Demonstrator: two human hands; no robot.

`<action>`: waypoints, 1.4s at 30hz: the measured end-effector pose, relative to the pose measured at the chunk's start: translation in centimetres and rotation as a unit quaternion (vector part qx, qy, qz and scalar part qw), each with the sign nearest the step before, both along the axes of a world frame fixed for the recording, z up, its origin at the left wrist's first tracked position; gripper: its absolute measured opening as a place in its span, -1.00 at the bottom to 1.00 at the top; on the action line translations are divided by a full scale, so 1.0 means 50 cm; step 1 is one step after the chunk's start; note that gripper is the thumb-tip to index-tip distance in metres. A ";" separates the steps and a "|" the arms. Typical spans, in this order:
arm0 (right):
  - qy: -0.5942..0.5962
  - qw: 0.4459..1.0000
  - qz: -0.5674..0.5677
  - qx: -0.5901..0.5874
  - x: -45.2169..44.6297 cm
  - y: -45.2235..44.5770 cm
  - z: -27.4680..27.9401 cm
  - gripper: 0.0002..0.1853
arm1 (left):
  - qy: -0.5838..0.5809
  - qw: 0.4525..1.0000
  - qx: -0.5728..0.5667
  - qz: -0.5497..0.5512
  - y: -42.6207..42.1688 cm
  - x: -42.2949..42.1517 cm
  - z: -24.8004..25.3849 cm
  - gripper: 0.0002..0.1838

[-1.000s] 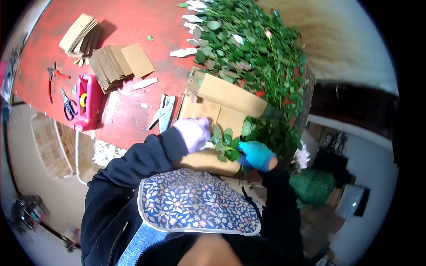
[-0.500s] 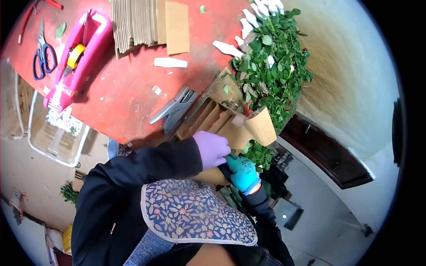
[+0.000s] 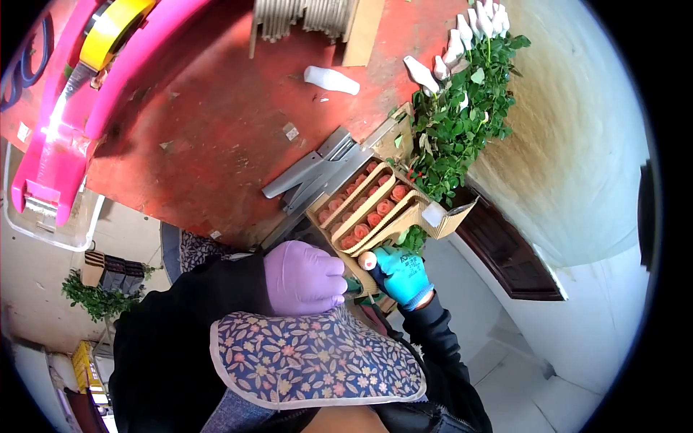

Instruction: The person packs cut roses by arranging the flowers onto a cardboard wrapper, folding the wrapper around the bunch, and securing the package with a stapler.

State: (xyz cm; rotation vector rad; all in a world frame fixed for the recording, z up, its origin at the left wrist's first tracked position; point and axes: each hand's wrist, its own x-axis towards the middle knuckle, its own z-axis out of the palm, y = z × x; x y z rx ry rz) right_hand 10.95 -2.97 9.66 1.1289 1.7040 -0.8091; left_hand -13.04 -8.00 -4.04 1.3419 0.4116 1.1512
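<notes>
My left hand (image 3: 307, 279), in a purple glove, is closed in a fist just above the floral apron. Whatever its fingers hold, if anything, is hidden. My right hand (image 3: 403, 276), in a teal glove, is closed on a single rose (image 3: 367, 260) whose pale pink bud shows at the fingertips. Right above it is a bunch of salmon-coloured roses (image 3: 375, 219), in rows divided by corrugated cardboard strips (image 3: 399, 229). The loose end of the cardboard sticks out to the right. A grey stapler (image 3: 317, 169) lies beside the bunch.
A pink tape dispenser (image 3: 86, 137) with yellow tape stands at left on the red table (image 3: 209, 144). Cardboard sheets (image 3: 310, 18) lie at the back. A white sleeve (image 3: 332, 79) lies nearby. Leafy stems (image 3: 462, 130) with white-covered heads fill the right edge.
The view has moved closer to the table. My hands have drawn apart, the left towards the apron. The roses between the cardboard strips now show, and a rose bud appears at my right hand.
</notes>
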 end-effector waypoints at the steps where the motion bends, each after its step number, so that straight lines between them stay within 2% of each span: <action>1: 0.014 1.000 0.012 -0.001 -0.005 0.004 -0.001 -0.85 | -0.002 1.000 -0.002 0.002 -0.002 0.000 -0.004 -0.84; 3: 0.032 0.999 0.023 -0.005 -0.010 0.010 -0.006 -0.84 | -0.004 0.999 -0.038 -0.011 -0.006 0.000 -0.009 -0.83; 10: 0.032 0.999 0.028 0.023 -0.013 0.018 -0.008 -0.79 | 0.027 0.998 -0.042 -0.040 0.005 0.007 -0.010 -0.90; 12: 0.022 0.999 0.012 0.026 0.006 0.014 -0.002 -0.77 | 0.055 0.995 -0.076 0.034 0.017 0.024 0.001 -0.83; 13: 0.061 0.997 0.000 0.053 0.029 0.008 -0.004 -0.77 | 0.077 0.994 -0.066 0.028 0.030 0.038 0.007 -0.77; 17: 0.083 0.991 -0.047 0.089 0.097 -0.004 -0.005 -0.53 | 0.176 0.984 0.011 -0.007 0.090 0.100 0.048 -0.77; 20: 0.147 0.978 -0.103 0.105 0.180 -0.031 -0.011 -0.59 | 0.227 0.967 0.075 -0.088 0.119 0.172 0.048 -0.81; 22: 0.196 0.966 -0.107 0.133 0.215 -0.046 -0.019 -0.74 | 0.237 0.960 0.086 -0.126 0.135 0.216 0.053 -0.86; 25: 0.234 0.946 -0.123 0.185 0.254 -0.080 -0.022 -0.76 | 0.318 0.929 0.098 -0.161 0.156 0.257 0.089 -0.91; 26: 0.250 0.941 -0.130 0.189 0.265 -0.099 -0.026 -0.77 | 0.336 0.920 0.148 -0.135 0.150 0.268 0.100 -0.84; 28: 0.272 0.928 -0.140 0.213 0.288 -0.135 -0.049 -0.79 | 0.408 0.891 0.152 -0.132 0.126 0.297 0.106 -0.76; 30: 0.306 0.913 -0.196 0.184 0.298 -0.160 -0.077 -0.81 | 0.412 0.887 0.147 -0.145 0.121 0.319 0.076 -0.72; 31: 0.329 0.915 -0.161 0.167 0.289 -0.150 -0.070 -0.80 | 0.442 0.869 0.141 -0.170 0.132 0.322 0.078 -0.71; 32: 0.288 0.940 -0.017 0.184 0.300 -0.152 -0.110 -0.78 | 0.451 0.861 0.161 -0.172 0.135 0.328 0.073 -0.71; 34: 0.277 0.943 -0.118 0.142 0.280 -0.139 -0.075 -0.75 | 0.488 0.836 0.173 -0.182 0.132 0.328 0.061 -0.71; 36: 0.280 0.935 -0.088 0.199 0.281 -0.158 -0.128 -0.74 | 0.498 0.829 0.183 -0.179 0.125 0.320 0.057 -0.71; 38: 0.347 0.896 -0.042 0.274 0.267 -0.160 -0.142 -0.81 | 0.522 0.818 0.127 -0.203 0.124 0.305 0.067 -0.64; 42: 0.379 0.872 -0.011 0.309 0.229 -0.151 -0.162 -0.84 | 0.543 0.805 0.129 -0.200 0.115 0.288 0.089 -0.63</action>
